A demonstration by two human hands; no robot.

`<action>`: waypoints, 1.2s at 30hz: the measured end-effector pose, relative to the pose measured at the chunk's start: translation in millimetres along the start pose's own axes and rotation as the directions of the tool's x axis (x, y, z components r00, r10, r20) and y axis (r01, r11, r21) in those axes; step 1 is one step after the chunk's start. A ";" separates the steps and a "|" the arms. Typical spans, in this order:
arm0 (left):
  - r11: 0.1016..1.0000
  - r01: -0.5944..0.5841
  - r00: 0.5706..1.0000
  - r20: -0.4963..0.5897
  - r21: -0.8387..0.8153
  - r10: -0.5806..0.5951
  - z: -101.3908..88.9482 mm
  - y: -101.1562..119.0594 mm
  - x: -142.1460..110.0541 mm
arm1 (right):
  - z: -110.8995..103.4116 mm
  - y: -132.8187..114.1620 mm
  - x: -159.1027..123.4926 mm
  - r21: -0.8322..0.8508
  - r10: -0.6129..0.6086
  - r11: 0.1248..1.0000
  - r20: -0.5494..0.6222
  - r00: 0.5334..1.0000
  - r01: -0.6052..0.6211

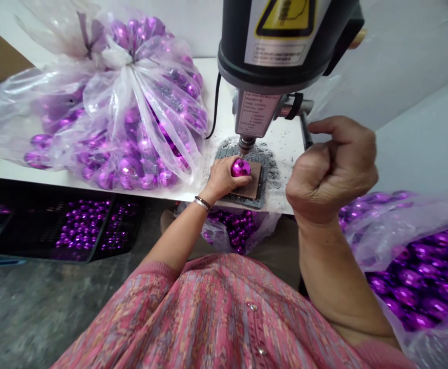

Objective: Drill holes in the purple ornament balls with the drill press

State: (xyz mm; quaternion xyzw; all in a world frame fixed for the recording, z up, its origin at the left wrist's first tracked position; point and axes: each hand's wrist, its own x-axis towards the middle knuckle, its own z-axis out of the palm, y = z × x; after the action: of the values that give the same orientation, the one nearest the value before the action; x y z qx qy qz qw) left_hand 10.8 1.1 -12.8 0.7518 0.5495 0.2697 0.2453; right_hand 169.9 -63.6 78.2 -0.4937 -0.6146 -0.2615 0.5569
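Note:
My left hand [224, 177] is closed around a shiny purple bauble [241, 167]. The bauble rests on a small brown board [251, 189] over the grey base [261, 197] of a drill press [258, 113]. Right above the bauble is the drill chuck [247, 143], close to its top; whether the bit touches it I cannot make out. My right hand [333, 169], fingers curled, is at the feed lever [305, 130] on the machine's right side, and its fingertips meet the lever. Part of the lever is hidden behind the hand.
Clear plastic bags [131, 113] full of purple baubles fill the table's left side. Dark shavings [273, 164] lie around the base. Below the table are a black crate [89, 251] with baubles and an open bag of baubles [241, 228]. More bagged baubles [419, 277] stand at right.

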 end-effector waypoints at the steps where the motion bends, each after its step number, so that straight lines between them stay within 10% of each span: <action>1: 1.000 -0.003 1.000 0.000 0.000 0.003 -0.3 0.2 -0.1 | 0.5 0.0 -0.4 -0.006 -0.005 1.000 -0.013 1.000 0.005; 13: 1.000 0.001 1.000 -0.009 -0.006 -0.001 0.1 -0.7 -2.7 | 8.8 4.2 -6.0 0.166 -0.012 0.986 -0.126 0.992 0.033; 16: 1.000 -0.003 1.000 -0.013 -0.002 0.003 -1.1 0.0 -3.3 | -0.8 -7.8 38.4 0.229 0.123 0.967 -0.022 0.992 -0.115; 20: 1.000 -0.006 0.999 -0.037 -0.009 0.006 -6.3 -1.6 -12.4 | -6.9 -18.3 97.7 0.264 0.444 0.824 0.248 0.861 -0.501; 36: 0.961 -0.271 0.961 0.078 0.051 0.267 -7.7 -1.0 -103.2 | -5.6 -17.5 95.2 0.241 0.468 0.807 0.298 0.832 -0.540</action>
State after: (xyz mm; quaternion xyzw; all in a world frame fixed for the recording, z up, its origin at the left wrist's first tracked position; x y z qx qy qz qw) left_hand -20.9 -97.0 -21.8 0.8357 0.4413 0.2571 0.2021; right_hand 166.8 -45.1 173.3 -0.5705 -0.5529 0.0557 0.6048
